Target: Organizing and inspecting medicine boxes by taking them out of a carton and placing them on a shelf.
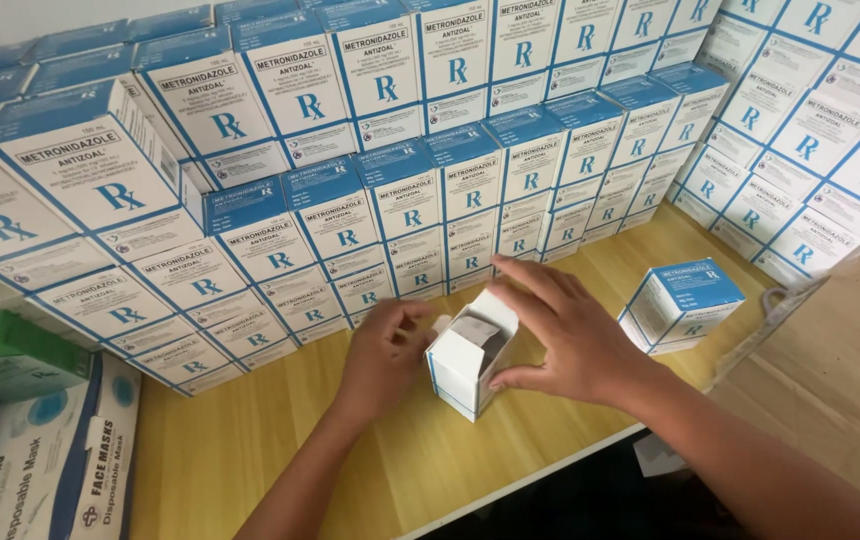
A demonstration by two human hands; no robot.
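One open small box (470,365) and one closed box (683,303) sit on the worktop (280,440). The left hand (382,352) pinches the open box's flap; the right hand (562,335), fingers spread, steadies it.

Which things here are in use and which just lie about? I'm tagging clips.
In use: left hand, right hand, open white carton between them.
Lying about: closed blue-topped carton, stacked cartons, mask boxes, wooden table.

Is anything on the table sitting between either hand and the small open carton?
Nothing visible does. Both hands are already on the open carton: the left hand at its flap side, the right hand across its top and far side. The closed blue-topped box stands apart, to the right.
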